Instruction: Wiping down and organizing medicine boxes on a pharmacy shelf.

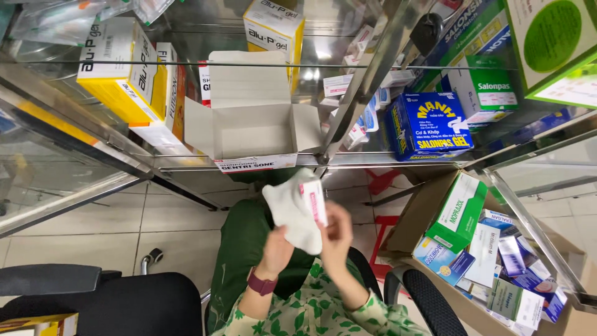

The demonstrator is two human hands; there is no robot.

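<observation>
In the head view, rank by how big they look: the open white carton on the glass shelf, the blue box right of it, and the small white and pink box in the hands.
1. open white carton
2. blue box
3. small white and pink box, partly hidden by a white cloth, so its full size is unsure. It is held by both the left hand and the right hand.

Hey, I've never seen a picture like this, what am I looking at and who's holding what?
This is one picture from a camera worn on a person's head, looking down at their own two bare hands. The left hand and right hand together hold a white cloth against a small white and pink box. Above them, on a glass shelf, stands an open empty white carton beside yellow boxes and a blue box. To the right, a cardboard box on the floor holds more small packages.
</observation>
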